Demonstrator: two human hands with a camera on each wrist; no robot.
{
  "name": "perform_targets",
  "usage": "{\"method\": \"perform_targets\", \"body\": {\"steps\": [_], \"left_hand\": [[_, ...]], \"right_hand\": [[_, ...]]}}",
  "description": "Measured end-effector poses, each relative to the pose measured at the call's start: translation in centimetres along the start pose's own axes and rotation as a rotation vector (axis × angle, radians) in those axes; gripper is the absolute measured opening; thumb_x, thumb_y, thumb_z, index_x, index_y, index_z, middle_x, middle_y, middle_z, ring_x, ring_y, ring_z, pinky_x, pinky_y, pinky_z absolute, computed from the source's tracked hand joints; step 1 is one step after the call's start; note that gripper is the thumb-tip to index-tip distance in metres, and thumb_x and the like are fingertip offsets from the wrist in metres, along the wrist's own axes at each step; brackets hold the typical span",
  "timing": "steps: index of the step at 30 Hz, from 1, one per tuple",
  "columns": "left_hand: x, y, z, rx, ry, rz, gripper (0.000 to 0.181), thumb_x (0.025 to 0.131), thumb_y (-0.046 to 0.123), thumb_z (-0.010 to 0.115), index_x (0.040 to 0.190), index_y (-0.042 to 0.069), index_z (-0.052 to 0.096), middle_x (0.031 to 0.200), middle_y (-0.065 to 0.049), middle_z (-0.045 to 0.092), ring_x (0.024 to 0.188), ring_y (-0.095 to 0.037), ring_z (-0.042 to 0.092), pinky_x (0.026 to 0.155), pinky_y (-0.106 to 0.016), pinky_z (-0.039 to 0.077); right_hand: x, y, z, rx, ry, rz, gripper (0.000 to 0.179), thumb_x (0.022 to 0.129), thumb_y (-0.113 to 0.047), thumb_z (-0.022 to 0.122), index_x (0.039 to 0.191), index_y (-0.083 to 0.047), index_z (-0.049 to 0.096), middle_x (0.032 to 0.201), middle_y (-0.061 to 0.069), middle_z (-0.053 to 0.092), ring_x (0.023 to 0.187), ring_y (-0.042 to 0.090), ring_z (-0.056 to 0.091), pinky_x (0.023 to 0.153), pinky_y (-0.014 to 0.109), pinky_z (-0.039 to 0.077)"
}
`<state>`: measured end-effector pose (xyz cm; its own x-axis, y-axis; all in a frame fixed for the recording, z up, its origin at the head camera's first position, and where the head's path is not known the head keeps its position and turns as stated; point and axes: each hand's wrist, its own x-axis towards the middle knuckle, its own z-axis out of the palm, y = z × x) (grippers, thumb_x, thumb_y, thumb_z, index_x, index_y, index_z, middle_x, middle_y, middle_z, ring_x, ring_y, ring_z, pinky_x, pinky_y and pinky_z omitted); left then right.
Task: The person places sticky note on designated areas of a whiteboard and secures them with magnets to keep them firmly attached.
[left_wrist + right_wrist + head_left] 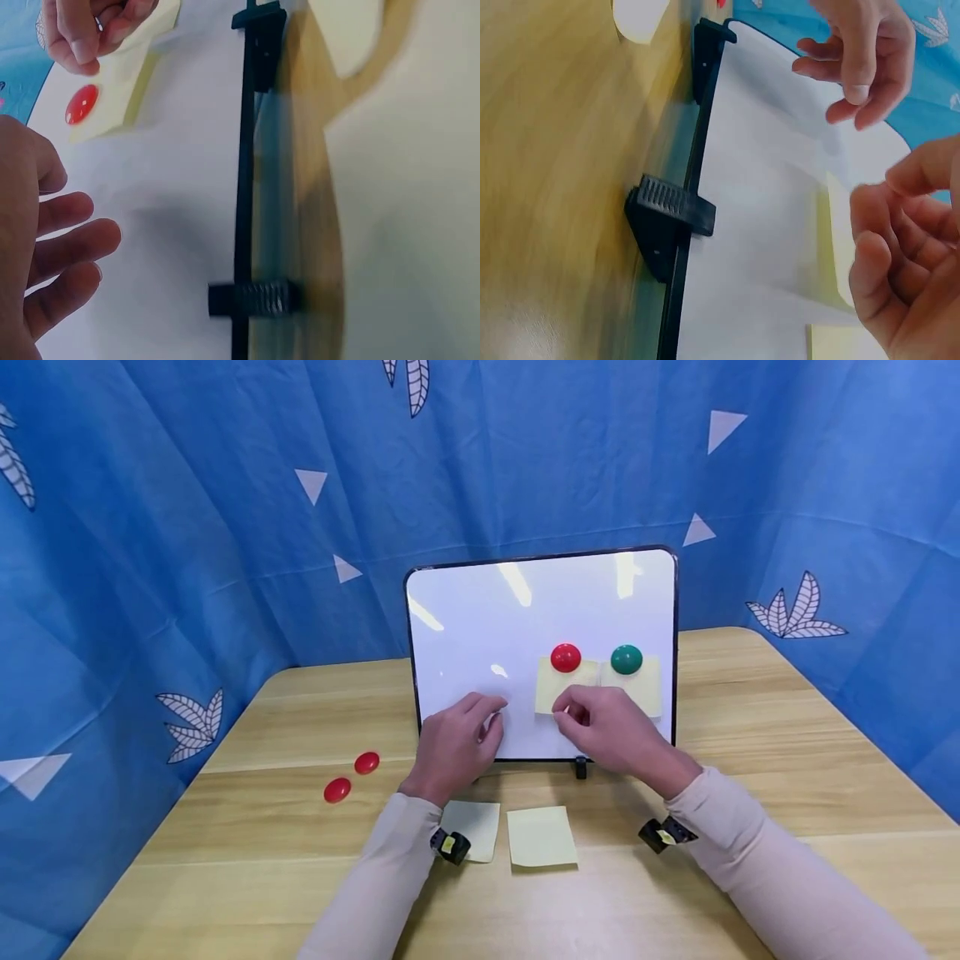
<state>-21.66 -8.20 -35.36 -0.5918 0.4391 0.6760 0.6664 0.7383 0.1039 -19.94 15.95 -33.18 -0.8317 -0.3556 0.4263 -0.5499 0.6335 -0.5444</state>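
A whiteboard [465,643] stands upright on the table, with two pale yellow sticky notes side by side at its lower right. A red round magnet [566,657] lies over the top of the left note [546,689], and a green magnet [626,659] over the top of the right note [647,693]. My right hand [611,727] is in front of these notes, its fingers loosely curled and nothing visible in them. Before the board's lower left is my left hand [453,743], fingers loosely bent and apart, holding nothing.
Two more sticky notes lie on the table: a yellow one [542,837] and a paler one [483,827] partly behind my left wrist. Two red magnets [367,762] lie to the left. Black clip feet [660,225] hold the board's bottom edge. A blue curtain [525,468] hangs behind.
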Motion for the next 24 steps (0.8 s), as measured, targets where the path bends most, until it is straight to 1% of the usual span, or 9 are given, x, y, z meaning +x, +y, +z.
{"method": "perform_targets", "body": {"steps": [4, 10, 15, 19, 24], "left_hand": [[-1.1, -0.9, -0.4, -0.003, -0.015, -0.034, 0.022, 0.088, 0.014, 0.075, 0.11, 0.013, 0.074, 0.095, 0.001, 0.072, 0.063, -0.004, 0.056, 0.057, -0.018, 0.048], [-2.2, -2.0, -1.0, -0.016, -0.012, -0.057, 0.021, 0.089, 0.012, 0.074, 0.11, 0.012, 0.075, 0.098, 0.0, 0.073, 0.062, -0.005, 0.058, 0.058, -0.019, 0.049], [-2.9, -2.9, -1.4, -0.011, -0.017, -0.074, 0.017, 0.09, 0.011, 0.073, 0.107, 0.012, 0.075, 0.095, 0.0, 0.073, 0.059, -0.006, 0.057, 0.056, -0.02, 0.048], [-3.5, -3.6, -1.9, -0.007, -0.023, -0.104, 0.014, 0.09, 0.012, 0.073, 0.104, 0.012, 0.076, 0.096, -0.001, 0.073, 0.063, -0.009, 0.06, 0.058, -0.023, 0.05], [-4.3, -4.8, -2.7, -0.024, -0.005, -0.151, 0.013, 0.09, 0.01, 0.071, 0.103, 0.011, 0.076, 0.094, -0.002, 0.072, 0.065, -0.011, 0.061, 0.059, -0.027, 0.052]], "right_hand": [[-0.1, -0.4, 0.6, 0.027, -0.091, -0.011, 0.009, 0.094, -0.014, 0.066, 0.096, -0.009, 0.073, 0.069, -0.01, 0.059, 0.063, 0.012, 0.054, 0.062, 0.03, 0.05], [-0.2, -0.7, 1.0, 0.028, -0.212, 0.045, 0.008, 0.095, -0.016, 0.066, 0.099, -0.011, 0.072, 0.072, -0.009, 0.059, 0.064, 0.012, 0.055, 0.062, 0.03, 0.051], [-0.4, -0.6, 1.5, 0.003, -0.281, 0.05, 0.008, 0.096, -0.017, 0.067, 0.099, -0.014, 0.073, 0.073, -0.009, 0.059, 0.066, 0.012, 0.055, 0.063, 0.03, 0.051], [-0.3, -0.6, 1.6, -0.019, -0.328, 0.024, 0.008, 0.096, -0.018, 0.066, 0.099, -0.015, 0.073, 0.074, -0.01, 0.059, 0.067, 0.012, 0.055, 0.063, 0.03, 0.05], [-0.4, -0.6, 1.8, -0.029, -0.367, -0.007, 0.009, 0.096, -0.017, 0.066, 0.099, -0.014, 0.073, 0.075, -0.01, 0.059, 0.068, 0.01, 0.055, 0.064, 0.03, 0.049]]}}
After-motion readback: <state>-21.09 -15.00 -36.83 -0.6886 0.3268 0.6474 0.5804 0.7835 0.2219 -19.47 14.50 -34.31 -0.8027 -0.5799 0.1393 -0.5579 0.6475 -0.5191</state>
